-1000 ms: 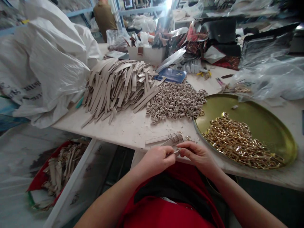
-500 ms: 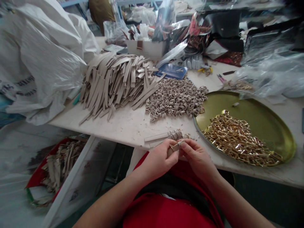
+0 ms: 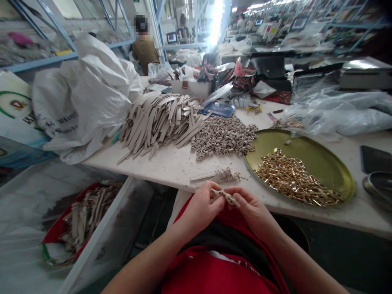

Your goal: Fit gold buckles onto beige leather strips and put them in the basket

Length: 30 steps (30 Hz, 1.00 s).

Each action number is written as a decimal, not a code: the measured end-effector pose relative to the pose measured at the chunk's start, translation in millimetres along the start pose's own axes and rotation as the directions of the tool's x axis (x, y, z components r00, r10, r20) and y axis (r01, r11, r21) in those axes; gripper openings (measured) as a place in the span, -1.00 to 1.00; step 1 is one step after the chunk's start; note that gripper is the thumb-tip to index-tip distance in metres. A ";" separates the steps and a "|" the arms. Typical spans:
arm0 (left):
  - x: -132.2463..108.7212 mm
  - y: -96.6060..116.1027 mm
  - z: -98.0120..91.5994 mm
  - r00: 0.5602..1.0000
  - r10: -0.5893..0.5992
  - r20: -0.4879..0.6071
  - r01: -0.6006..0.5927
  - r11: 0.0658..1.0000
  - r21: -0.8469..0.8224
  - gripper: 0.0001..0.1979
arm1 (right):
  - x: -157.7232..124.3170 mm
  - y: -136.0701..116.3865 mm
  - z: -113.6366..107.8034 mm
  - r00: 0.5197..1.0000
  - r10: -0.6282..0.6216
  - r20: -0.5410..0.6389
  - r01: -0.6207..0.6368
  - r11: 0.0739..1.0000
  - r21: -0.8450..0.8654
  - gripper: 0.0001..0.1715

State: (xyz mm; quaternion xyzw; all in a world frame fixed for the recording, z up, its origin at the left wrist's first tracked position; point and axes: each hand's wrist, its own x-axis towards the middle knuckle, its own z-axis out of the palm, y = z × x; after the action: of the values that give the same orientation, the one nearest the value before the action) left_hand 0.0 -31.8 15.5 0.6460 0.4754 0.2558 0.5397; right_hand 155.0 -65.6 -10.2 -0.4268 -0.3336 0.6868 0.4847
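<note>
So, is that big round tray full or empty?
Neither: the tray is partly filled. Golden pieces lie heaped on its near side; the far side is mostly bare.

"Looks like what?"
"Like a small, narrow beige strap of leather-like material (image 3: 229,199), seemingly bent round into a loop."
"And tilted?"
"Slantwise, dipping toward the right."
"Held where?"
"In midair, pinched between the fingertips of the left hand (image 3: 204,202) and those of the right hand (image 3: 249,204), with both ends partly covered."
"Any finer detail?"
"Too small to tell."
</note>
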 end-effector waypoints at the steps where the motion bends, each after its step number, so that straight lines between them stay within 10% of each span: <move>1: -2.9 2.3 0.4 1.000 0.010 -0.025 -0.009 0.998 0.059 -0.78 | -1.7 0.3 1.6 0.997 0.051 0.049 -0.053 0.998 0.027 -0.63; 8: -14.9 3.1 -2.2 0.997 0.001 -0.076 0.028 0.924 0.381 -0.71 | -11.4 2.5 4.5 0.980 0.151 0.132 -0.171 0.973 0.158 -0.67; 20: -14.2 -8.4 -6.6 0.980 -0.105 0.171 0.118 0.991 -0.067 -0.77 | 6.7 11.9 -1.6 0.984 0.173 -0.030 -0.158 0.946 0.282 -0.63; 30: 7.3 -20.6 0.1 0.971 -0.121 0.206 0.095 0.987 0.131 -0.84 | 18.1 6.9 -5.0 0.999 -0.026 -0.042 0.018 0.982 -0.187 -0.51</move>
State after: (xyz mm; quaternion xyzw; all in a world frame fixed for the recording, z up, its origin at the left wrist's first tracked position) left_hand -3.8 -26.1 -5.2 0.6741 0.4639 0.1262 0.5608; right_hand 153.9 -50.3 -23.1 -0.4817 -0.3902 0.6376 0.4574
